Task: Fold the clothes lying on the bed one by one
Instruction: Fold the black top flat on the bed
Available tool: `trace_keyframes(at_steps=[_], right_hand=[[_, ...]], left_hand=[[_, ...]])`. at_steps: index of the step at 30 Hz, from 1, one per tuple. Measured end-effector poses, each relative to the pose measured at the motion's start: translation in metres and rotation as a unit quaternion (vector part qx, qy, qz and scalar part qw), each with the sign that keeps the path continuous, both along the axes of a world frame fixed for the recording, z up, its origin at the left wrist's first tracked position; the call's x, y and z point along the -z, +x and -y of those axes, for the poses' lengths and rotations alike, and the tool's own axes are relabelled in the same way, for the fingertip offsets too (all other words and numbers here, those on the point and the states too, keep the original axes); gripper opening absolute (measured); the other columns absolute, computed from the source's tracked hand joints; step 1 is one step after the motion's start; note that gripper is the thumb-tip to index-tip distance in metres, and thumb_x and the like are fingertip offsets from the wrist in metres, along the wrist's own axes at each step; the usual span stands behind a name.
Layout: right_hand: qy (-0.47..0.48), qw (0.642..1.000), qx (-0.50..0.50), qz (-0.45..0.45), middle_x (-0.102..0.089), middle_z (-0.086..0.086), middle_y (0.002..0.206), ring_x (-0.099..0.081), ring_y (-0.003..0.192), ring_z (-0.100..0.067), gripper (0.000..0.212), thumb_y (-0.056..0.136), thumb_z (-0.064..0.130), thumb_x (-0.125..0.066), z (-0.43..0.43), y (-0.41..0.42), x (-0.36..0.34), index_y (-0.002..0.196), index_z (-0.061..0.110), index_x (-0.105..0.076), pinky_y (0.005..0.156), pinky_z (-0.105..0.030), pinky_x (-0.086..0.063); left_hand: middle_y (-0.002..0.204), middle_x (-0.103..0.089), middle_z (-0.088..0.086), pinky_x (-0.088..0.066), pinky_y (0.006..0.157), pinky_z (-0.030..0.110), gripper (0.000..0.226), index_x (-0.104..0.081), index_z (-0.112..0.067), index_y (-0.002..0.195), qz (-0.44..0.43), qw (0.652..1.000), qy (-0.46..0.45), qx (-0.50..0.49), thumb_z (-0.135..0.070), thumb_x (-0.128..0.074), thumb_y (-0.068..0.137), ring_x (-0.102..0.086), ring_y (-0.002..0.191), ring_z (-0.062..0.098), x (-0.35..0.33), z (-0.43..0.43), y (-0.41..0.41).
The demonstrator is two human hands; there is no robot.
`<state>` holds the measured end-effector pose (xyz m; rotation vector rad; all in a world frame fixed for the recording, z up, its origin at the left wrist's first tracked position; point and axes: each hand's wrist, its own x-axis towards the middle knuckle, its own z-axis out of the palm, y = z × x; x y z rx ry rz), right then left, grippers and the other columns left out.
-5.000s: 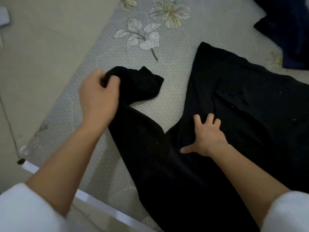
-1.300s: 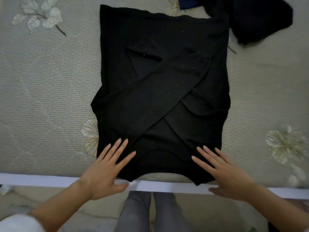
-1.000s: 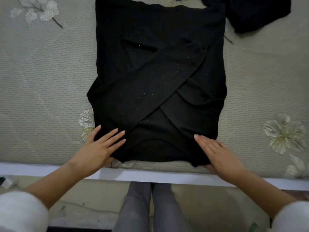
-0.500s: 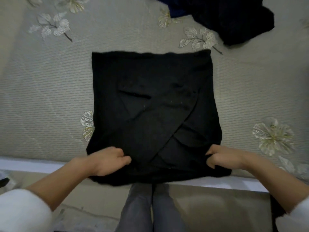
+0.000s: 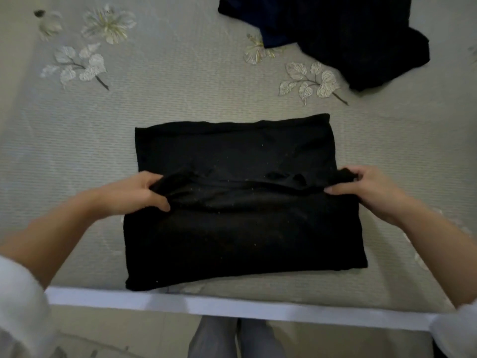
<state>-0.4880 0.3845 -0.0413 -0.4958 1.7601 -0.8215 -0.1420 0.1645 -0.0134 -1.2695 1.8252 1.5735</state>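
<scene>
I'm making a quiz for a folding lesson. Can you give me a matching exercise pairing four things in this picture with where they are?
1 black garment
2 dark heap of clothes
3 left hand
4 white rail

A far right of the bed
B nearest the person
C middle of the bed
D gripping the garment's left side

Pairs: 1-C, 2-A, 3-D, 4-B

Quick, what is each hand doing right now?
Left hand: grips the black garment at its folded edge.
Right hand: grips the same edge.
</scene>
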Motion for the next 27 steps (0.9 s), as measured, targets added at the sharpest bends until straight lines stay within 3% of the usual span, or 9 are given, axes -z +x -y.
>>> trace_keyframes(at_steps=[2, 4, 6, 12, 15, 17, 21, 24, 27], right_hand=[[-0.021, 0.998, 0.056, 0.009, -0.074, -0.009, 0.100, -0.071, 0.092, -0.020, 0.055, 0.047, 0.023, -0.087, 0.023, -0.007, 0.007, 0.099, 0.011, -0.073, 0.083, -0.028, -0.057], [-0.036, 0.994, 0.107, 0.009, -0.073, -0.010, 0.101, -0.071, 0.089, -0.019, 0.032, 0.068, 0.011, -0.078, 0.045, -0.014, 0.015, 0.099, 0.013, -0.071, 0.077, -0.025, -0.057], [-0.033, 0.991, 0.129, -0.016, -0.073, -0.008, 0.097, -0.071, 0.085, -0.018, 0.020, 0.079, 0.000, -0.068, 0.065, -0.018, 0.021, 0.092, 0.016, -0.069, 0.073, -0.024, -0.055], [-0.065, 0.978, 0.185, -0.074, -0.069, 0.007, 0.067, -0.066, 0.061, -0.005, 0.023, 0.083, -0.007, -0.061, 0.106, -0.027, 0.035, 0.084, 0.016, -0.065, 0.058, -0.017, -0.053], [-0.071, 0.966, 0.222, -0.110, -0.066, 0.001, 0.092, -0.065, 0.072, -0.002, 0.029, 0.084, -0.001, -0.065, 0.121, -0.025, 0.047, 0.111, 0.010, -0.062, 0.066, -0.014, -0.050], [-0.029, 0.963, 0.212, -0.164, -0.060, -0.006, 0.116, -0.061, 0.094, -0.009, 0.046, 0.085, 0.010, -0.068, 0.124, -0.020, 0.058, 0.129, 0.009, -0.055, 0.080, -0.017, -0.048], [0.015, 0.905, 0.025, -0.425, -0.034, -0.006, 0.152, -0.032, 0.139, -0.020, 0.068, 0.089, 0.032, -0.062, 0.102, 0.017, 0.069, 0.147, 0.014, -0.032, 0.112, -0.042, -0.026], [-0.018, 0.845, -0.172, -0.505, -0.017, 0.000, 0.160, -0.010, 0.148, -0.017, 0.065, 0.091, 0.047, -0.042, 0.078, 0.056, 0.077, 0.151, 0.026, -0.024, 0.114, -0.043, -0.011], [0.054, 0.814, -0.321, -0.481, 0.005, 0.007, 0.161, 0.014, 0.147, -0.013, 0.065, 0.091, 0.060, -0.012, 0.059, 0.070, 0.094, 0.152, 0.038, -0.003, 0.117, -0.041, 0.007]], left_hand=[[0.086, -0.075, 0.004, -0.049, 0.072, 0.027, 0.019, -0.071, -0.014, 0.089, -0.016, 0.999, -0.027, -0.039, -0.006, -0.072, 0.072, -0.071, 0.081, 0.019, 0.003, 0.025, -0.007], [0.091, -0.075, 0.005, -0.051, 0.077, 0.029, 0.024, -0.072, -0.014, 0.096, -0.025, 0.996, -0.051, -0.073, 0.003, -0.063, 0.080, -0.071, 0.085, 0.019, 0.009, 0.049, -0.015], [0.093, -0.074, 0.006, -0.052, 0.078, 0.030, 0.023, -0.071, -0.014, 0.099, -0.025, 0.994, -0.072, -0.079, 0.000, -0.061, 0.084, -0.070, 0.086, 0.022, 0.015, 0.068, -0.025], [0.082, -0.072, 0.006, -0.051, 0.068, 0.027, 0.017, -0.070, -0.017, 0.089, -0.057, 0.981, -0.115, -0.145, -0.003, -0.060, 0.086, -0.069, 0.075, 0.020, 0.037, 0.106, -0.039], [0.089, -0.070, 0.006, -0.053, 0.060, 0.020, 0.013, -0.067, -0.018, 0.097, -0.074, 0.965, -0.145, -0.205, -0.009, -0.061, 0.089, -0.068, 0.072, 0.015, 0.054, 0.112, -0.039], [0.105, -0.066, 0.010, -0.056, 0.072, 0.027, 0.026, -0.059, -0.018, 0.115, -0.053, 0.950, -0.197, -0.237, -0.015, -0.063, 0.090, -0.067, 0.086, 0.020, 0.073, 0.104, -0.040], [0.142, -0.039, 0.023, -0.027, 0.110, 0.046, 0.058, -0.037, -0.007, 0.141, 0.003, 0.885, -0.462, -0.059, -0.037, -0.046, 0.092, -0.036, 0.130, 0.038, 0.099, 0.053, -0.041], [0.158, -0.014, 0.015, -0.010, 0.115, 0.045, 0.061, -0.025, -0.021, 0.149, -0.050, 0.884, -0.458, 0.073, -0.044, -0.033, 0.093, -0.011, 0.146, 0.030, 0.107, -0.009, -0.047], [0.160, 0.011, 0.004, 0.000, 0.118, 0.047, 0.060, -0.001, -0.039, 0.151, 0.008, 0.893, -0.424, 0.148, -0.056, -0.016, 0.096, 0.015, 0.146, 0.022, 0.132, -0.048, -0.041]])
